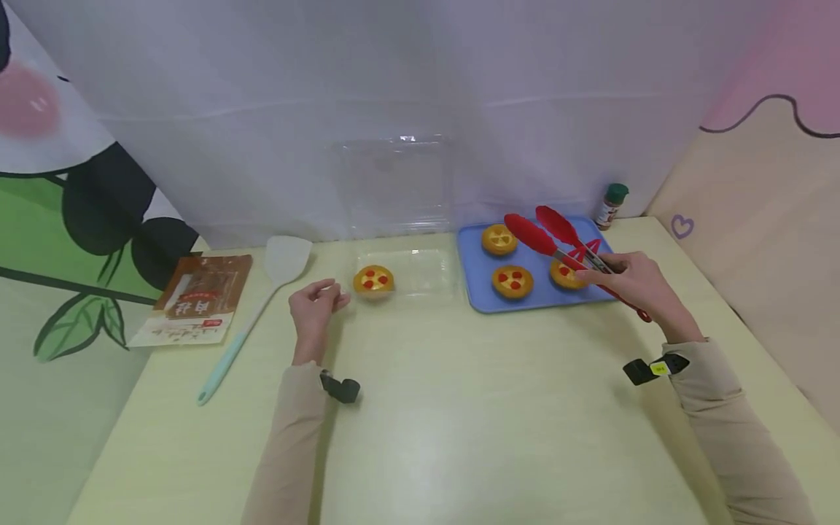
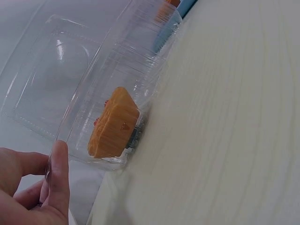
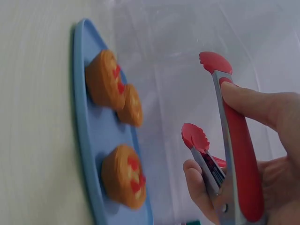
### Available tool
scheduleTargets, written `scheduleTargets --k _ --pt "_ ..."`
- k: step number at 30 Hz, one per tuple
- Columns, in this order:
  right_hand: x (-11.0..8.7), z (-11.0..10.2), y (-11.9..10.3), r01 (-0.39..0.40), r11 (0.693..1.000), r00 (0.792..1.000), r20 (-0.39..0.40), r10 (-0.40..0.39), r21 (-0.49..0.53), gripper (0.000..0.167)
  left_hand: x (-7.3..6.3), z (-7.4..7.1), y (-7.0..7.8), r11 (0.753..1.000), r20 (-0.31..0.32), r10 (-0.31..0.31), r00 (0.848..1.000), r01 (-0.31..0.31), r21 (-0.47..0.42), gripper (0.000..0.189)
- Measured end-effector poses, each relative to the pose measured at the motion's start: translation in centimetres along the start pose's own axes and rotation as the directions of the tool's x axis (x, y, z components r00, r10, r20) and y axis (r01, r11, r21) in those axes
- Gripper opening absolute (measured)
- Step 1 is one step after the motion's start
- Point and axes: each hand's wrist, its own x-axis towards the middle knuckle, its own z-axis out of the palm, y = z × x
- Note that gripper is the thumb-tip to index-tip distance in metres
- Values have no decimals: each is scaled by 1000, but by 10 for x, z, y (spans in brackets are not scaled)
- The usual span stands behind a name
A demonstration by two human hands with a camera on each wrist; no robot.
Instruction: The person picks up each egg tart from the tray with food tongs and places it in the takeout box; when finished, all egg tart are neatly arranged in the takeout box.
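1. Right of centre in the head view, we see red tongs (image 1: 568, 259) in the right hand (image 1: 635, 281), its thumb on one arm, fingers on the other; the tongs' tips stand wide apart above the tray.
2. That blue tray (image 1: 475, 281) bears three tarts (image 1: 512, 282).
3. Near the centre, we see the open clear container (image 1: 426, 271), one tart (image 1: 374, 278) at its left end; the left hand (image 1: 315, 310) pinches its rim narrowly.
4. Farther left lie a spatula (image 1: 286, 262) and a packet (image 1: 201, 297); at the upper right stands a green-capped bottle (image 1: 609, 207).
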Motion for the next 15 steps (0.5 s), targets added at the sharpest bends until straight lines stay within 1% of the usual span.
scheduleTargets --k 1,3,7,11,15 --pt "-2 -1 6 -5 1000 1000 -11 5 -6 62 -2 0 2 1000 3 -4 1000 4 -2 35" --pt "-6 -3 17 -13 1000 999 -36 12 -21 60 -6 0 7 1000 6 -9 1000 9 -9 34" --pt "-14 -4 36 -16 998 997 -75 12 -56 50 -12 0 14 1000 11 -8 1000 8 -4 35" --pt "-23 -3 51 -39 996 997 -76 33 -82 50 -13 0 16 1000 20 -4 1000 4 10 37" --pt "-31 0 60 -59 992 997 -62 52 -114 50 -13 3 16 1000 18 -15 1000 15 18 36"
